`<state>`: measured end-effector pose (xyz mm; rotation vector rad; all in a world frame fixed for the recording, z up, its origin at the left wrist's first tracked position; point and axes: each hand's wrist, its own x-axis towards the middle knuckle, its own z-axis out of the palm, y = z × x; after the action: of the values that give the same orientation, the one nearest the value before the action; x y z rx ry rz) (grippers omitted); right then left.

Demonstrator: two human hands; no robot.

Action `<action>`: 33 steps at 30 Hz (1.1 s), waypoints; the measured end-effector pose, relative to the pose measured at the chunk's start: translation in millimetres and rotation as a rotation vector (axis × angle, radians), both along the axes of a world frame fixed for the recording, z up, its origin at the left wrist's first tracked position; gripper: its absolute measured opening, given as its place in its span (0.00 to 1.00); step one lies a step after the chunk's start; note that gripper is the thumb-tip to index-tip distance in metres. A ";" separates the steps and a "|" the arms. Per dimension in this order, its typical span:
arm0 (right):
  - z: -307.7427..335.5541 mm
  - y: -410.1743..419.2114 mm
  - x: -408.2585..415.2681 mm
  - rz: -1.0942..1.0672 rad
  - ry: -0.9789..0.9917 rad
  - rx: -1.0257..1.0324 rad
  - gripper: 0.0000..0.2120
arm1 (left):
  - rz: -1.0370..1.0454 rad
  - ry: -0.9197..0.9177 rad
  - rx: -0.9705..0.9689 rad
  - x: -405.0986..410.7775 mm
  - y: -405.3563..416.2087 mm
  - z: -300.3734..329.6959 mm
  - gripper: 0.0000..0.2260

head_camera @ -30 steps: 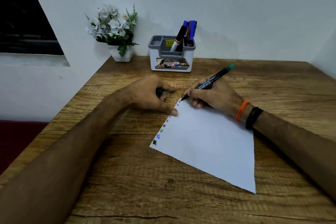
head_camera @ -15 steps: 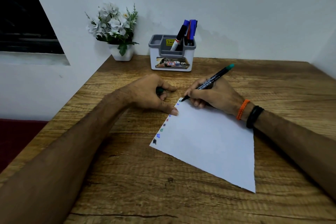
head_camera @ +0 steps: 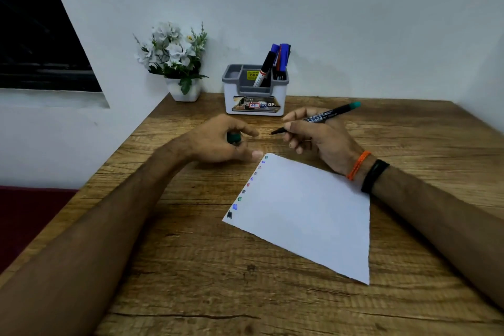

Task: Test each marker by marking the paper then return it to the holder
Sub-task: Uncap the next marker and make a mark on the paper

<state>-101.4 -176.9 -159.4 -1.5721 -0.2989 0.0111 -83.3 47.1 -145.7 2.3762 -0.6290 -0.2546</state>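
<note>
From the head camera, your right hand (head_camera: 319, 136) gripped the marker (head_camera: 317, 118) between thumb and curled fingers, lifted clear of the paper (head_camera: 308, 210), just beyond the sheet's far corner. The marker lay nearly level, its bare dark tip pointing toward your left hand and its teal end pointing away to the right. Your left hand (head_camera: 218, 142) sat just left of the paper's far corner, fingers curled around the dark green cap (head_camera: 234, 138), with one fingertip close to that corner; whether it touched the sheet could not be told. The cap's open end and the marker's tip faced each other, apart, with a gap of bare wood between them. The paper lay flat on the wooden table (head_camera: 191, 267), turned at an angle, and a row of small colored test marks (head_camera: 246, 185) ran down its left edge, from a green one at the far corner to a dark one at the near corner. Well beyond the paper, against the wall, stood the white and gray holder (head_camera: 256, 98), with a black marker leaning in it and blue ones upright in its right compartment. Left of the holder, farther still from the paper, was a small white pot of white flowers (head_camera: 174, 63). On your right wrist, at the paper's right edge, you wore an orange band (head_camera: 357, 165) and a black band (head_camera: 375, 176).
</note>
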 end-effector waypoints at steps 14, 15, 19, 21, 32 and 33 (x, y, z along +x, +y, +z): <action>4.7 -4.1 3.5 0.062 0.048 0.085 0.15 | 0.071 -0.116 -0.288 0.2 -2.1 -4.7 0.08; 4.2 -5.0 4.0 0.077 0.059 0.094 0.17 | 0.078 -0.105 -0.311 -0.5 -2.9 -4.4 0.08; 1.9 -7.3 5.8 0.124 0.074 0.088 0.21 | 0.104 -0.079 -0.364 -0.4 -5.7 -4.5 0.07; 0.9 -8.0 6.7 0.133 0.076 0.078 0.21 | 0.107 -0.070 -0.387 -0.9 -6.2 -4.5 0.06; -4.6 -1.4 5.2 0.017 -0.047 -0.020 0.07 | 0.083 -0.042 -0.490 -1.1 -10.2 -8.6 0.07; -5.2 -1.5 5.1 0.009 -0.062 -0.034 0.10 | 0.091 -0.037 -0.510 -0.9 -10.5 -9.0 0.06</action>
<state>-96.3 -178.4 -164.5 -1.6071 -0.3558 -0.0251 -84.2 36.5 -154.8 1.9129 -0.5263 -0.0053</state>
